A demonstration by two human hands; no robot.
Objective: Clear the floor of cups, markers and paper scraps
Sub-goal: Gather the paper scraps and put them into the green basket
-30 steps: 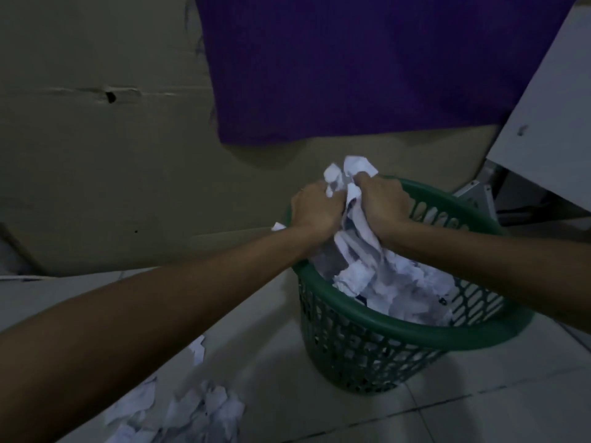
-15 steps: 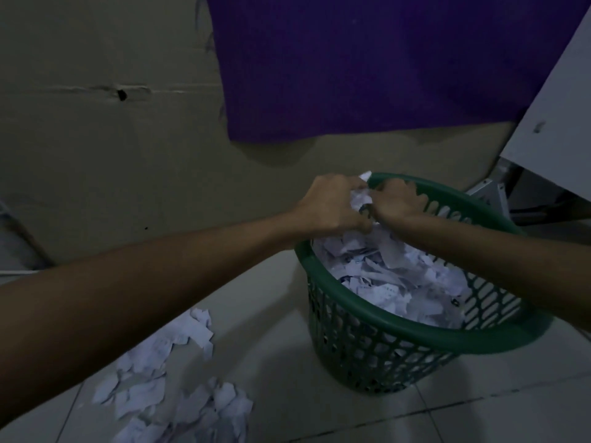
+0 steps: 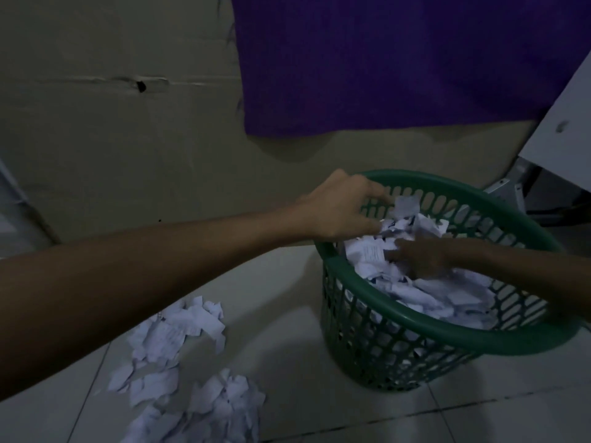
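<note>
left hand (image 3: 343, 207): over the near-left rim of the basket, fingers loosely spread and uncurled, gripping nothing; reads as just emptied, scraps right under the fingertips.
right hand (image 3: 422, 255): down inside the basket on the paper, blurred; looks flat on the pile, likely pressing it down to make room, but exact finger state cannot tell.
green basket (image 3: 447, 334): slotted plastic, stands on the tiled floor (image 3: 319, 362), tilted slightly toward camera; serves as the bin for the scraps.
scraps in basket (image 3: 415, 282): torn white printed paper, heaped close to rim height at the back; one piece sticks up by the left fingertips.
scraps on floor (image 3: 188, 372): two loose heaps left of the basket, under the left forearm, apart from the basket; not yet collected.
cups, markers: none in view.
step: judged as dumping and packing a handful; more trips needed for the floor heaps.
risk: light scraps may spill over the rim if pile rises.
background: purple cloth (image 3: 399, 59) hanging on cardboard wall (image 3: 112, 139).
</note>
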